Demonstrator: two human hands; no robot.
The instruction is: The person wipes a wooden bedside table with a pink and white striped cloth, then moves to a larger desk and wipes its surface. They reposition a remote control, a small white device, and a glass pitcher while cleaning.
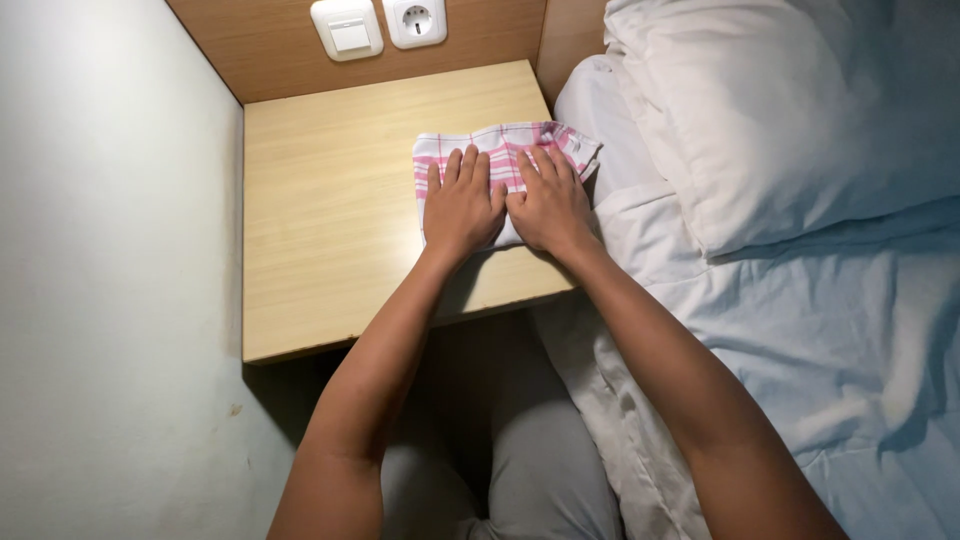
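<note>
While both palms press flat, fingers spread, the left hand (461, 205) and right hand (549, 203) rest side by side on a folded pink-checked cloth (505, 150) near the desk's (330, 210) right edge, gripping nothing.

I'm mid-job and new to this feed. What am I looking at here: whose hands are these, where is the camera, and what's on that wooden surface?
One picture, from a camera worn on a person's head, looking down. The left hand and right hand are the person's own, bare, both pressed flat, side by side, on a folded pink-and-white checked cloth. The cloth lies on a light wooden bedside shelf. Nothing is gripped. To the right are a white pillow and bedding; above, a wall switch and socket.
</note>
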